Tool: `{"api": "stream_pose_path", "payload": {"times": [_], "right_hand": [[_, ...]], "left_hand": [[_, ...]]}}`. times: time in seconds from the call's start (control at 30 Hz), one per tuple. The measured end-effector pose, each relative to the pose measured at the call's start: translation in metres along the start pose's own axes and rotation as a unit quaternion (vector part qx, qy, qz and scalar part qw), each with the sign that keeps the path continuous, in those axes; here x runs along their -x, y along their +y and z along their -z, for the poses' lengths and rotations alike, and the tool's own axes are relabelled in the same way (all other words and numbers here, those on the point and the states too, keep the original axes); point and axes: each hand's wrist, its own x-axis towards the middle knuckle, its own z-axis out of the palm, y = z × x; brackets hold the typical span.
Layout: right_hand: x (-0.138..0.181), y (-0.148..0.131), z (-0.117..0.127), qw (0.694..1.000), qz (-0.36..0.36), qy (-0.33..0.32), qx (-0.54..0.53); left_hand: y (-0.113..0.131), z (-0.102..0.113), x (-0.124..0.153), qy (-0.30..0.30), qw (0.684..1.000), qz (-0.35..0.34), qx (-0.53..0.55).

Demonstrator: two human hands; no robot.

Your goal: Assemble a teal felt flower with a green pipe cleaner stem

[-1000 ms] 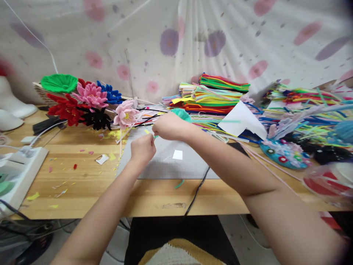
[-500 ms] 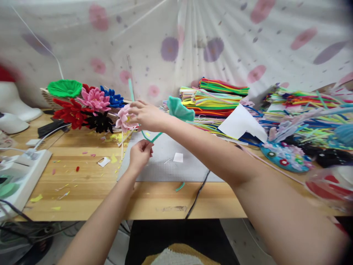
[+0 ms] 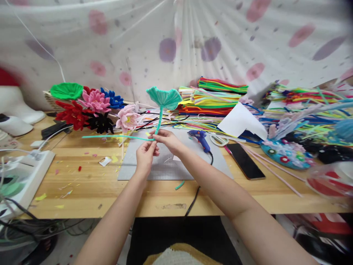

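A teal fuzzy pipe-cleaner leaf (image 3: 164, 98) with a ruffled, fan-like top stands up over my hands on its wrapped stem (image 3: 159, 121). My left hand (image 3: 146, 156) is closed in a pinch at the stem's lower end. From above and the right, my right hand (image 3: 168, 141) pinches the spot where a loose teal pipe cleaner (image 3: 116, 137) meets the stem. That pipe cleaner stretches out nearly level to the left. My fingertips hide the joint itself. Both hands are above a grey mat (image 3: 129, 169).
A blue glue gun (image 3: 200, 139), white-handled scissors (image 3: 219, 140) and a phone (image 3: 246, 161) lie to the right. Pipe-cleaner flowers (image 3: 95, 100) stand at the back left, bundled pipe cleaners (image 3: 216, 96) behind. A power strip (image 3: 35, 180) is at left.
My right hand has come down and right, from beside the pink flower to my left hand. The leaf swung from leaning right to upright; the loose pipe cleaner now points left.
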Motion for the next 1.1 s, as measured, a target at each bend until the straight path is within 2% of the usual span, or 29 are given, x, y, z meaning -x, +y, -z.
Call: {"api": "stream_pose_path", "payload": {"times": [0.1, 0.23, 0.3, 0.4, 0.47, 0.57, 0.63, 0.73, 0.8, 0.87, 0.93, 0.97, 1.03, 1.1], "right_hand": [[-0.002, -0.006, 0.004, 1.0, -0.009, 0.006, -0.027], [-0.006, -0.011, 0.014, 0.999, -0.022, 0.02, 0.041], [-0.01, -0.011, 0.021, 0.994, -0.033, 0.026, 0.099], [-0.016, -0.007, 0.031, 0.979, -0.042, 0.038, 0.196], [-0.018, -0.006, 0.036, 0.97, -0.044, 0.027, 0.236], [-0.018, -0.009, 0.04, 0.967, -0.062, -0.03, 0.244], [-0.017, -0.015, 0.04, 0.963, -0.076, -0.065, 0.25], [-0.017, -0.025, 0.04, 0.951, -0.102, -0.098, 0.274], [-0.017, -0.031, 0.04, 0.944, -0.136, -0.132, 0.27], [-0.016, -0.035, 0.04, 0.934, -0.174, -0.18, 0.255], [-0.015, -0.036, 0.039, 0.924, -0.201, -0.222, 0.237], [-0.014, -0.036, 0.039, 0.921, -0.207, -0.239, 0.226], [-0.013, -0.034, 0.039, 0.919, -0.204, -0.266, 0.205], [-0.013, -0.032, 0.039, 0.919, -0.185, -0.286, 0.196]], "left_hand": [[-0.001, 0.001, -0.001, -0.037, 0.998, 0.041, -0.028], [0.004, 0.008, 0.012, -0.088, 0.985, 0.105, -0.108], [0.016, 0.013, 0.027, -0.132, 0.975, 0.116, -0.137], [0.047, 0.017, 0.052, -0.226, 0.953, 0.118, -0.162], [0.071, 0.017, 0.058, -0.241, 0.945, 0.094, -0.202], [0.101, 0.014, 0.046, -0.181, 0.95, -0.027, -0.252], [0.112, 0.011, 0.029, -0.144, 0.95, -0.086, -0.264], [0.112, 0.007, 0.002, -0.169, 0.934, -0.111, -0.295], [0.108, 0.006, -0.011, -0.14, 0.905, -0.144, -0.376], [0.102, 0.007, -0.021, -0.099, 0.85, -0.179, -0.486], [0.095, 0.007, -0.026, -0.098, 0.793, -0.208, -0.564], [0.09, 0.008, -0.028, -0.124, 0.768, -0.226, -0.586], [0.079, 0.007, -0.031, -0.231, 0.72, -0.267, -0.597], [0.068, 0.007, -0.033, -0.326, 0.691, -0.253, -0.593]]}}
